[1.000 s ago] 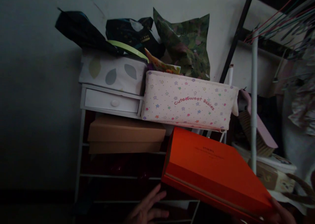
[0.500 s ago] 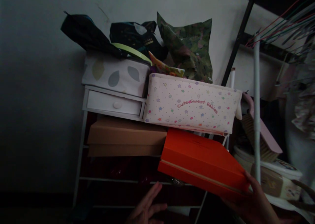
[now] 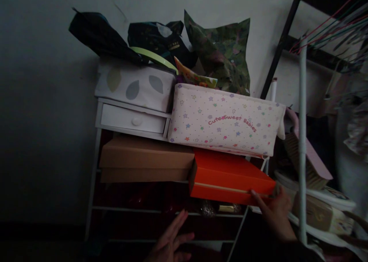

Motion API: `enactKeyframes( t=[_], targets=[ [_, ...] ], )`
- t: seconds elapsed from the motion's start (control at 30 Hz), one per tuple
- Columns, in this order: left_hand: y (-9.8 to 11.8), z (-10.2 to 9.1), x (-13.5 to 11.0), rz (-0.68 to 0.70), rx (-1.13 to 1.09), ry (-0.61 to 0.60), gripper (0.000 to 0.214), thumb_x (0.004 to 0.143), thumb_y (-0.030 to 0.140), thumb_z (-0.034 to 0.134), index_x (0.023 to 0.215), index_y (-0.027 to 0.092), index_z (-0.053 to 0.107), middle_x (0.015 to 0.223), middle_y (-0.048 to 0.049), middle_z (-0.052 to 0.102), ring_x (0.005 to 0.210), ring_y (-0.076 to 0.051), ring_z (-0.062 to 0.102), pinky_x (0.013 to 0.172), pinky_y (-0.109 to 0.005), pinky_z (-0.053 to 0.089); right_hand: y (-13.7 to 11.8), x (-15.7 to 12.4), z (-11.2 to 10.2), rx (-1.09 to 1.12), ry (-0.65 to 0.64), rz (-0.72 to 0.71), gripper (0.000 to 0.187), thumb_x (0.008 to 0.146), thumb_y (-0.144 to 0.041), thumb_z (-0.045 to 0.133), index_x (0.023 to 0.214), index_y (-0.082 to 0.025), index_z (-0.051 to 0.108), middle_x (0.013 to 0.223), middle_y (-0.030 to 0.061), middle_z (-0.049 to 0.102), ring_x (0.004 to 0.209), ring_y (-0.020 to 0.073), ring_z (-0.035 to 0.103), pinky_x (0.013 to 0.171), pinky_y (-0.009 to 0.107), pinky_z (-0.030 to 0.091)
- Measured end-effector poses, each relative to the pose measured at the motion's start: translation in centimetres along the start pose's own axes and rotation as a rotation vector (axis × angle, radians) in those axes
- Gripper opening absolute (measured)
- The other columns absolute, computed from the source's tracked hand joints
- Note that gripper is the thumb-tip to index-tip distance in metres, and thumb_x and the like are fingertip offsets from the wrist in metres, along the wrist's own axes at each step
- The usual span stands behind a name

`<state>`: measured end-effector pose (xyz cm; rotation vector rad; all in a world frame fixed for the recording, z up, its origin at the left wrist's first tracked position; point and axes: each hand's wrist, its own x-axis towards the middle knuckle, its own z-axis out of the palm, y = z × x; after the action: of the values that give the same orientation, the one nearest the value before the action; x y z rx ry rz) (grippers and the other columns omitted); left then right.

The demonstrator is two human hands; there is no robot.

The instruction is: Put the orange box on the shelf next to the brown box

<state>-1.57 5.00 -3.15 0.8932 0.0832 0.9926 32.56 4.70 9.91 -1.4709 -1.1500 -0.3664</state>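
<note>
The right hand holds the orange box by its front corner. The box sits just under the star bag, beside the brown box. The left hand is open below, touching nothing.

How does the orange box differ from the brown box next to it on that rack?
The orange box is bright orange and glossy; the brown box is dull cardboard tan. The orange box sits tilted, its right corner sticking out past the rack, while the brown box lies flat. The right hand grips the orange box's front right corner; no hand touches the brown box. Both are flat lidded boxes on one shelf level, side by side.
</note>
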Motion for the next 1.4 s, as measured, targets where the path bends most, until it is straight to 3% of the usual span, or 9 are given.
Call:
enactKeyframes(
  t=[0.07, 0.2, 0.43, 0.57, 0.7, 0.97, 1.13, 1.27, 1.4],
  targets=[
    [0.2, 0.2, -0.1, 0.002, -0.018, 0.025, 0.068, 0.067, 0.056, 0.072, 0.129, 0.037, 0.055, 0.159, -0.0023, 0.022, 0.125, -0.035, 0.045, 0.087, -0.040, 0.045, -1.1, -1.1, 0.5, -0.195, 0.124, -0.311, 0.115, 0.064, -0.073, 0.062, 0.142, 0.001, 0.021, 0.146, 0.0320, 0.026, 0.140, 0.0437, 0.016, 0.111, 0.065, 0.018],
    [0.5, 0.9, -0.4, -0.008, -0.017, 0.089, 0.064, 0.067, 0.051, 0.074, 0.127, 0.034, 0.057, 0.157, -0.0052, 0.026, 0.123, -0.035, 0.048, 0.085, -0.040, 0.046, -4.4, -3.4, 2.1, -0.319, -0.048, -0.626, 0.093, 0.074, -0.060, 0.063, 0.147, -0.022, 0.019, 0.157, 0.0190, 0.004, 0.143, 0.0404, 0.012, 0.108, 0.067, 0.023],
    [0.6, 0.6, -0.6, 0.000, -0.003, 0.285, 0.047, 0.070, 0.038, 0.075, 0.116, 0.027, 0.067, 0.147, -0.0114, 0.044, 0.112, -0.032, 0.058, 0.081, -0.037, 0.048, -4.7, -2.2, 6.8, -0.448, -0.149, -0.587, 0.083, 0.078, -0.058, 0.058, 0.146, -0.025, 0.023, 0.156, 0.0182, 0.012, 0.143, 0.0410, 0.006, 0.103, 0.073, 0.024],
    [0.1, -1.7, -0.3, 0.033, -0.089, 0.628, 0.024, 0.079, 0.023, 0.066, 0.101, 0.016, 0.071, 0.106, -0.0131, 0.071, 0.086, -0.021, 0.067, 0.073, -0.030, 0.050, -3.5, -0.9, 8.4, -0.443, -0.157, -0.585, 0.085, 0.077, -0.060, 0.058, 0.146, -0.024, 0.023, 0.155, 0.0194, 0.014, 0.143, 0.0400, 0.008, 0.104, 0.071, 0.027],
    [-0.8, -4.6, -0.1, 0.027, -0.256, 0.970, 0.011, 0.081, 0.009, 0.059, 0.079, 0.015, 0.067, 0.071, -0.0040, 0.071, 0.063, -0.011, 0.065, 0.061, -0.022, 0.048, -3.0, -0.2, 9.5, -0.454, -0.124, -0.598, 0.086, 0.076, -0.062, 0.058, 0.145, -0.023, 0.026, 0.154, 0.0209, 0.019, 0.143, 0.0409, 0.012, 0.103, 0.071, 0.027],
    [-1.5, -6.1, -0.2, -0.042, -0.285, 1.018, 0.008, 0.078, 0.008, 0.062, 0.082, 0.015, 0.062, 0.066, -0.0013, 0.070, 0.054, -0.009, 0.063, 0.055, -0.020, 0.047, -4.5, -3.3, 10.2, -0.316, -0.043, -0.631, 0.073, 0.088, -0.044, 0.051, 0.148, -0.025, 0.016, 0.157, 0.0178, 0.002, 0.142, 0.0412, 0.016, 0.108, 0.071, 0.021],
    [-0.7, -4.8, 0.0, -0.089, -0.269, 0.965, 0.013, 0.085, 0.014, 0.056, 0.097, 0.013, 0.061, 0.075, -0.0044, 0.072, 0.057, -0.012, 0.065, 0.057, -0.024, 0.048, -5.2, -10.5, 11.8, -0.149, -0.396, -0.897, 0.058, 0.086, -0.015, 0.049, 0.140, -0.029, 0.036, 0.144, 0.0072, 0.043, 0.133, 0.0240, 0.040, 0.107, 0.048, 0.044],
    [-0.1, -4.1, 0.4, -0.107, -0.257, 0.933, 0.022, 0.084, 0.015, 0.056, 0.106, 0.014, 0.057, 0.087, -0.0080, 0.072, 0.072, -0.020, 0.070, 0.064, -0.030, 0.049, -6.2, -14.3, 14.5, -0.101, -0.725, -0.749, 0.064, 0.082, -0.006, 0.041, 0.143, -0.022, 0.031, 0.147, 0.0091, 0.040, 0.138, 0.0226, 0.035, 0.111, 0.053, 0.037],
    [0.1, -3.8, 1.1, -0.070, -0.248, 0.904, 0.022, 0.083, 0.016, 0.056, 0.104, 0.015, 0.055, 0.099, -0.0104, 0.069, 0.083, -0.022, 0.069, 0.070, -0.033, 0.050, -7.2, -15.2, 16.9, -0.061, -0.914, -0.616, 0.074, 0.075, -0.002, 0.041, 0.145, -0.016, 0.026, 0.148, 0.0123, 0.039, 0.139, 0.0253, 0.031, 0.115, 0.056, 0.026]
  ],
)
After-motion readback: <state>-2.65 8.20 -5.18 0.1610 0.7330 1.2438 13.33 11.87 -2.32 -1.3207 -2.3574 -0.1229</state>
